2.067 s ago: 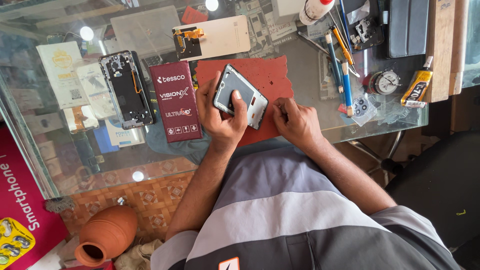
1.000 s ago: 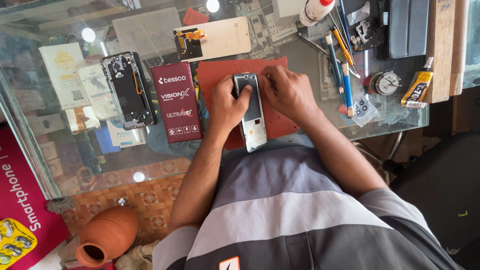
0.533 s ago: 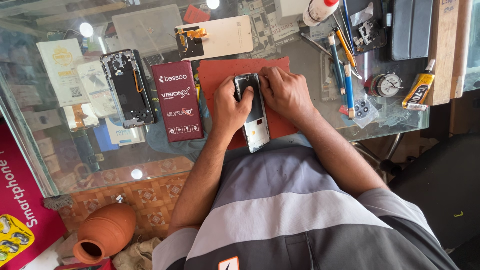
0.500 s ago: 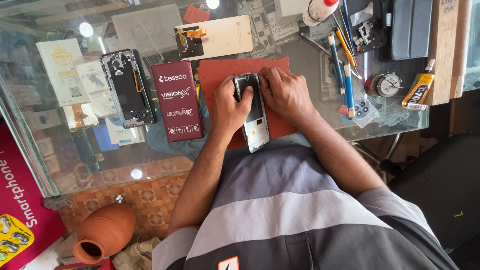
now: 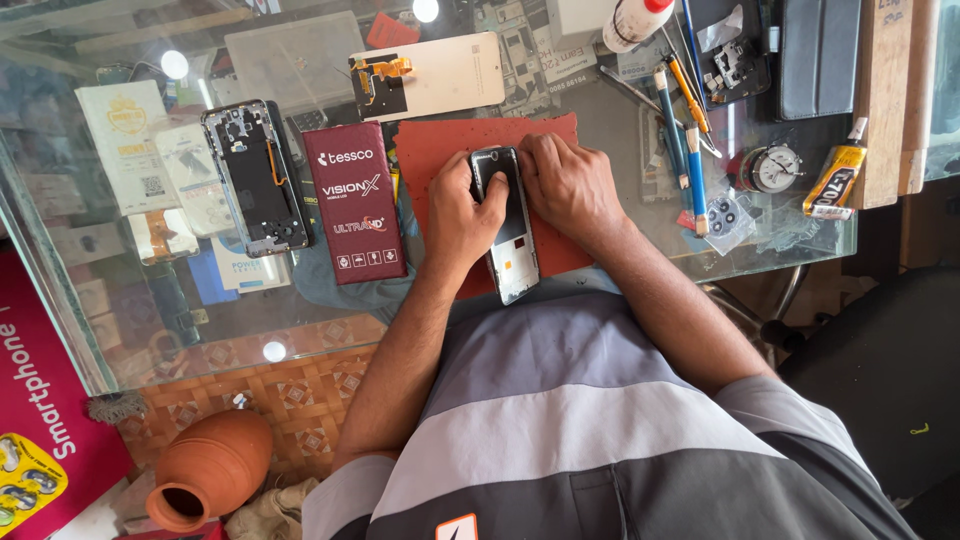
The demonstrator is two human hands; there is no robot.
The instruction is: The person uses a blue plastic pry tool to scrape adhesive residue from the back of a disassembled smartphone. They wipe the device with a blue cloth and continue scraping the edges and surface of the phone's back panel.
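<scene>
Phone frame (image 5: 508, 235) sits lengthwise on the red mat (image 5: 440, 150), near end hanging past the mat and the glass table (image 5: 620, 120) edge toward the body. Left hand (image 5: 455, 215) wraps the frame's left side, thumb pressed on its upper face. Right hand (image 5: 570, 185) covers the far-right corner, fingers curled down on the top edge. Both grasping the frame, neither released.

How we'd do this step well, imo:
- Keep the frame flat on the mat; slide it further away so the overhanging end gets support.
- Press w/ thumb pads, even force, work along the edge rather than one spot. A thin frame prob flexes easily.
- Left hand steadies, right does the fine work; no twisting btwn them.
- Keep the blue-handled tools (image 5: 692, 170) and yellow glue tube (image 5: 835, 180) to the right w/in reach but off the mat.

Hard to make out:
- Far end of the frame is under both hands, so can't tell what the fingertips are on.
- Can't tell if either hand hides a small tool or part.
- Reflections on the glass blur what's under it.
- Opened phone body (image 5: 255, 180) and maroon box (image 5: 355, 205) to the left are untouched, well apart from the hands.
- White panel w/ flex cable (image 5: 430, 78) lies beyond the mat; detail too small.
</scene>
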